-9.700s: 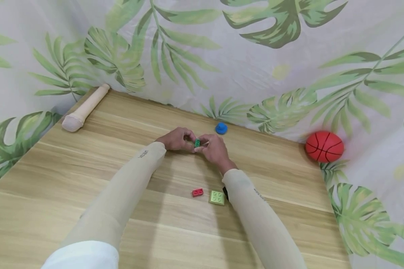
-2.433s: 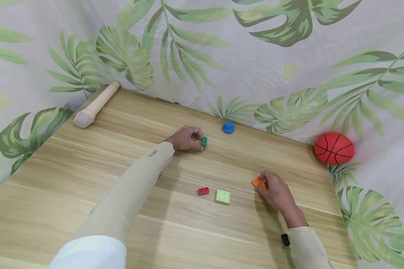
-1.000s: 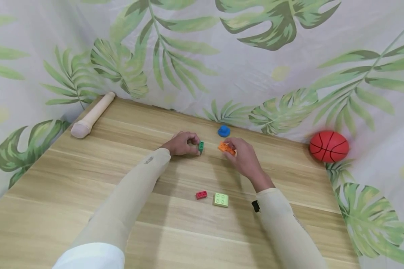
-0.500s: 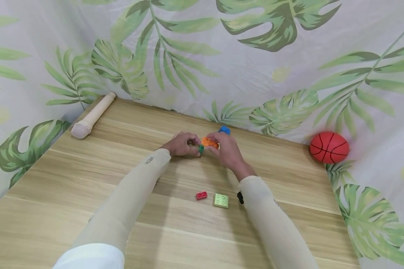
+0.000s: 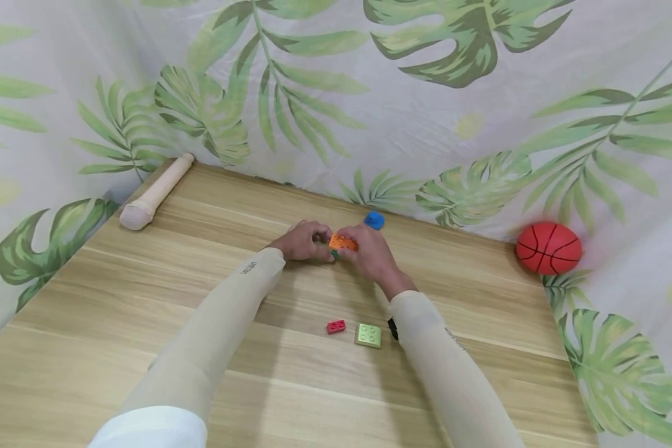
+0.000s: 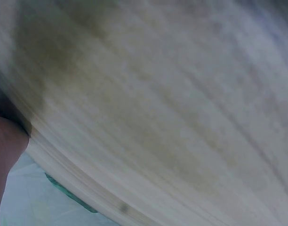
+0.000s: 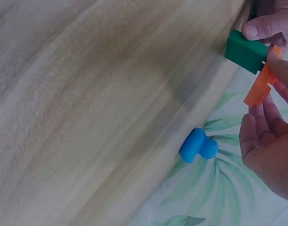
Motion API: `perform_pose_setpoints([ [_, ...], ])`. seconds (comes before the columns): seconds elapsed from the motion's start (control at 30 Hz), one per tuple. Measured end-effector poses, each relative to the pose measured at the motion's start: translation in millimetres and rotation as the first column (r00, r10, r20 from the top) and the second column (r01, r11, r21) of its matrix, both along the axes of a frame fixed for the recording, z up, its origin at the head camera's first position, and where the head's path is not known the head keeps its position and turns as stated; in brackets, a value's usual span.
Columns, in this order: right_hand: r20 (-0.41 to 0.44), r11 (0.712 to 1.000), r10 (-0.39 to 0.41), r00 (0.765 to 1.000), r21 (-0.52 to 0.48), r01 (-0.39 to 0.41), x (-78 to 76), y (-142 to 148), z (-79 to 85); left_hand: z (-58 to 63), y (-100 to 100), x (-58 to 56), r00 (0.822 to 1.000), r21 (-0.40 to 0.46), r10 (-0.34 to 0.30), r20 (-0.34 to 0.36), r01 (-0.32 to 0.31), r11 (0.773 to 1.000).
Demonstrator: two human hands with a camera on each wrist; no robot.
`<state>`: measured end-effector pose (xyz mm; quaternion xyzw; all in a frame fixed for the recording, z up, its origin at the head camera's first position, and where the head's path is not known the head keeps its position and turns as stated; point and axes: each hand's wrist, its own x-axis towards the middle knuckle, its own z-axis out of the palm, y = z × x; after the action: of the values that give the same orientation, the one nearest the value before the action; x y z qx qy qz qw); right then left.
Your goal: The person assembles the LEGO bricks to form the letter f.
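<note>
My left hand pinches a green toy brick between thumb and fingers, just above the table. With my right hand I grip a flat orange toy brick. In the right wrist view the orange brick lies against one end face of the green one. Whether their studs are engaged cannot be told. From the head view most of the green brick is hidden under the orange one. A red toy brick and a pale green square brick lie side by side nearer me.
Behind my right hand, by the table's back edge, stands a small blue duck-like toy. A red ball is at the right edge. A pale microphone-shaped object lies at the back left corner. Leaf-patterned cloth hangs behind the wooden table.
Both hands were at the green brick at first. Later my right hand held the orange brick at the right, then brought it left onto the green brick. My left hand stayed nearly in place.
</note>
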<state>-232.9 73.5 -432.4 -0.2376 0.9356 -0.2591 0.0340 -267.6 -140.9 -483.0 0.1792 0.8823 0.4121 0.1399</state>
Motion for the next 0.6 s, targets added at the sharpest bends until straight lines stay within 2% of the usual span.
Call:
perform_pose_setpoints([
  [0.23, -0.025, 0.999, -0.011, 1.000, 0.030, 0.012, -2.7, -3.3, -1.8, 0.0, -0.8, 1.2, 1.000, 0.013, -0.009, -0.011, 0.009, 1.000],
  [0.43, -0.055, 0.994, 0.024, 0.998, 0.111, -0.017, -4.8, -8.8, 3.4, -2.3, -1.0, 0.4, 1.000, 0.005, 0.004, -0.001, -0.004, 1.000],
  [0.6, -0.047, 0.991, 0.026, 0.999, 0.135, -0.019, -5.4, -9.3, 7.2, -2.0, 1.6, -2.1, 1.000, 0.021, -0.006, -0.011, 0.007, 1.000],
])
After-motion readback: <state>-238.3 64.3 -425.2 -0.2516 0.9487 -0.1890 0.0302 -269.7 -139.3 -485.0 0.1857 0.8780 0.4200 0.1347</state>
